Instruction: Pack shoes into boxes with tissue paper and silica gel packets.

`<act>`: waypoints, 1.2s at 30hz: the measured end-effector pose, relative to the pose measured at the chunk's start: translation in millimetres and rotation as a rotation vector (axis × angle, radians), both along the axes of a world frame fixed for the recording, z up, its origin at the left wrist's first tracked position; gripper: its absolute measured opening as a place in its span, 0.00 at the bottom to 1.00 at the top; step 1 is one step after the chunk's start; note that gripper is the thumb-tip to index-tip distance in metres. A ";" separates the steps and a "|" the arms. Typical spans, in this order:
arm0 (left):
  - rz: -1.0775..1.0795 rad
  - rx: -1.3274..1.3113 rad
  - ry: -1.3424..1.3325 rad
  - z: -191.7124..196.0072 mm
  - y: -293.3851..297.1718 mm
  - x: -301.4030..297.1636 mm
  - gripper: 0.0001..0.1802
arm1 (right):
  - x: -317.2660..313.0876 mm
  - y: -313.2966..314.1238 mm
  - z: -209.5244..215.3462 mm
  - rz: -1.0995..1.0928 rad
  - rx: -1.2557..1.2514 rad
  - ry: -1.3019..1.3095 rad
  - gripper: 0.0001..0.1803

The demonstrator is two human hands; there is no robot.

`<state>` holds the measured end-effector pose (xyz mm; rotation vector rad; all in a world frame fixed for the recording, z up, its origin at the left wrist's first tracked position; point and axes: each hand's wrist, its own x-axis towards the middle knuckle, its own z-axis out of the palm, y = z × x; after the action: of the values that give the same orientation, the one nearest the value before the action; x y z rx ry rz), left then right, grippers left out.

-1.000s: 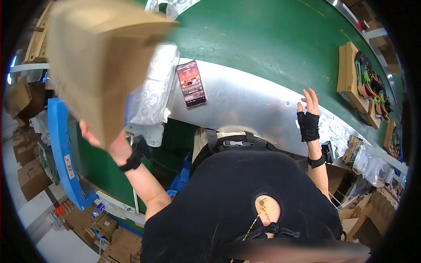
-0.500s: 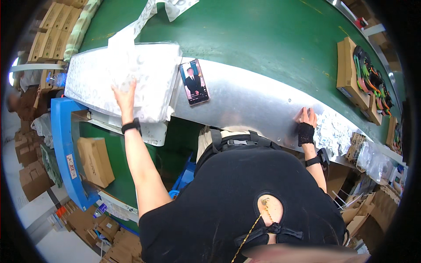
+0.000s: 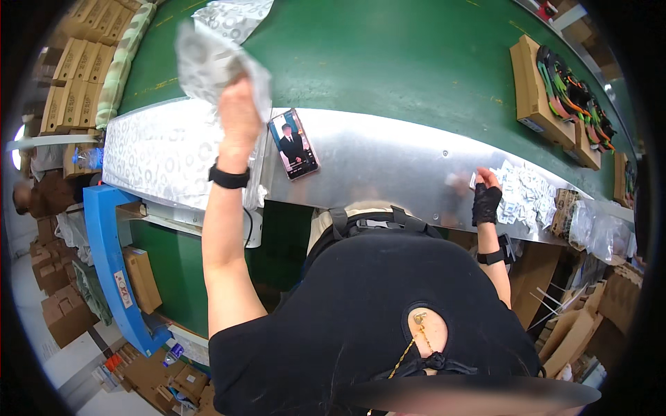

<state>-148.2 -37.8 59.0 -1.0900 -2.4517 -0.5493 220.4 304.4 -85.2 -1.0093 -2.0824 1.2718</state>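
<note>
My left hand is closed on a crumpled sheet of white patterned wrapping paper, blurred by motion. It is raised over the right end of a stack of the same grey-patterned paper. Another loose sheet lies beyond on the green surface. At the right, my right hand, in a black fingerless glove, has its fingers pinched on a small white packet. Right beside it lies a pile of small white packets on the metal ledge.
A phone showing a picture lies on the metal ledge. Beyond is a green conveyor belt. An open cardboard box with dark, brightly edged footwear-like items stands far right. A blue frame and stacked boxes are at left.
My left hand has lifted the paper sheet off the stack, moving forward and to the right. My right hand has gone from resting on the ledge to a pinch with a small white packet.
</note>
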 end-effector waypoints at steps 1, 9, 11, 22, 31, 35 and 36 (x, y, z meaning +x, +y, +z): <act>0.008 -0.112 -0.059 -6.4 16.6 6.3 0.06 | -6.2 -6.1 16.6 -0.087 -0.546 0.220 0.12; -0.264 -0.300 -0.382 -32.1 115.6 130.1 0.07 | -47.9 -47.9 89.1 0.330 -0.982 0.152 0.19; -0.339 -0.341 -0.439 -38.9 121.9 143.6 0.07 | -55.9 -62.5 106.4 0.397 -0.857 0.134 0.20; -0.570 -0.551 -0.486 -51.7 138.7 170.8 0.13 | -85.1 -69.1 79.3 0.549 -0.775 -0.030 0.24; -0.620 0.004 -0.384 28.4 152.0 114.8 0.42 | -74.4 12.8 75.0 0.750 -0.049 0.228 0.14; -0.542 -0.364 -0.953 -38.2 137.9 94.7 0.16 | -78.4 51.9 107.3 0.589 -0.436 0.160 0.12; -0.469 -0.416 -0.972 -43.7 140.6 90.1 0.11 | -80.7 72.3 93.0 0.441 -0.526 0.229 0.13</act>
<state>-58.1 102.9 15.3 -1.9461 -3.2223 -0.8917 139.7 376.7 7.9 -0.5634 -1.8880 2.1249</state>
